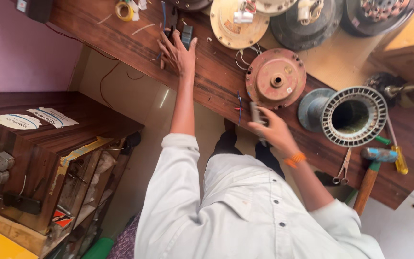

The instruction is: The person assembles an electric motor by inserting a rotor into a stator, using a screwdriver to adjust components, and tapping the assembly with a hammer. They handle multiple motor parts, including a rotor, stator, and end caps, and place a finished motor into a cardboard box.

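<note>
Left hand spread flat on bench, fingertips touching black box, right hand closed around grey tool, red motor cover just beyond it

left hand on small black box; right hand holds grey tool; red motor cover beside it

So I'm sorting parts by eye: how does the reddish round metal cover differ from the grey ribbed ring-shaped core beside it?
The reddish round metal cover is closed, with only a small centre hole; the grey ribbed ring-shaped core is open through a wide hole. The cover's rim is smooth with small holes, the core's rim finely slotted. Both lie on the wooden bench.
</note>
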